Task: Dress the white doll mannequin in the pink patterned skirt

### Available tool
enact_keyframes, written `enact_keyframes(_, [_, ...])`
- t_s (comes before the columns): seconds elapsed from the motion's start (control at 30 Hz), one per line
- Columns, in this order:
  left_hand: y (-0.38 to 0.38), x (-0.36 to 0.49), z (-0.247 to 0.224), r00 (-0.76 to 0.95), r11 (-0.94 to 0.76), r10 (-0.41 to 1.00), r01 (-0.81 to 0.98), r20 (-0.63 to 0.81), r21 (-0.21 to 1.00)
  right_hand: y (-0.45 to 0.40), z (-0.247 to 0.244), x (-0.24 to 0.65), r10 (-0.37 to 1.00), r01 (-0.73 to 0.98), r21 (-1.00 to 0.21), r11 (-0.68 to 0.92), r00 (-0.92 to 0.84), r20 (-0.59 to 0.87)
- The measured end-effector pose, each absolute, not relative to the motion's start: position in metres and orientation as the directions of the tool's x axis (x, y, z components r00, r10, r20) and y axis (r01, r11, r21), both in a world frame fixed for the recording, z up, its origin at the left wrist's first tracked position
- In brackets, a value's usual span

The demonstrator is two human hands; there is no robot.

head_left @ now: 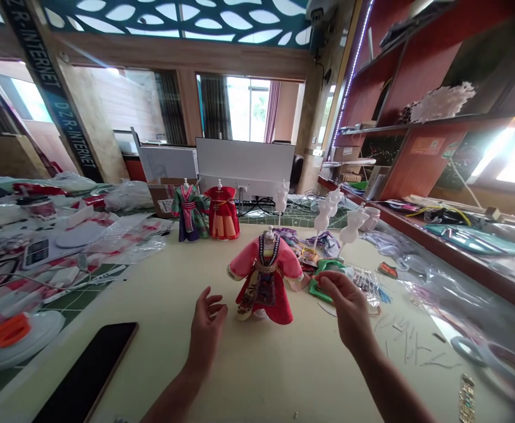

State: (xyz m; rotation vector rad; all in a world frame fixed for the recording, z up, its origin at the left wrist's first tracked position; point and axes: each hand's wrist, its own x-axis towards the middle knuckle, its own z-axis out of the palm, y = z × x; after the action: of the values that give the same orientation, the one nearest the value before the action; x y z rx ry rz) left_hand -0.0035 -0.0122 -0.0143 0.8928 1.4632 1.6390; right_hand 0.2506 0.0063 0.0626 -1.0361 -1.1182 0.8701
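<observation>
A small dress form [269, 234] in a pink and red robe [284, 258] stands upright at the middle of the table, with a beaded collar and a patterned front panel. To its left is my left hand [208, 317], fingers apart and slightly curled, holding nothing. On the other side my right hand [345, 299] has its thumb and forefinger pinched together beside the robe's right sleeve; what is between them, if anything, is too small to name. Behind that hand lies a green packet [319, 288].
Two dressed forms, one green [187, 212] and one red [221, 214], stand at the back. Bare white mannequins [352, 226] are at the back right. A black phone [87, 373] lies front left. Tape rolls [469, 351] and a jewelled strip [466, 399] are at the right.
</observation>
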Motion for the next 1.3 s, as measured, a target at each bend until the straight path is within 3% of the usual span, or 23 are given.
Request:
enact_keyframes(0.3, [-0.021,-0.003,-0.006,-0.432,-0.079,0.9,-0.029,0.059,0.996,0.02,0.116,0.23,0.847,0.128,-0.856,0.5,0.134,0.515])
enact_keyframes(0.7, [-0.028,-0.014,-0.01,-0.382,-0.136,0.912,0.05,0.145,0.989,0.045,0.15,0.194,0.744,0.315,-0.686,0.655,-0.111,0.659])
enact_keyframes(0.87, [-0.04,-0.034,-0.017,-0.347,-0.147,0.919,0.136,0.186,0.98,0.053,0.159,0.191,0.706,0.348,-0.63,0.695,-0.161,0.69])
enact_keyframes(1.07, [-0.041,-0.041,-0.027,-0.348,-0.105,0.927,0.119,0.14,0.987,0.059,0.16,0.189,0.689,0.342,-0.608,0.717,-0.214,0.692])
enact_keyframes(1.3, [-0.039,-0.041,-0.025,-0.338,-0.104,0.931,0.116,0.137,0.988,0.064,0.16,0.182,0.734,0.365,-0.644,0.672,-0.215,0.644])
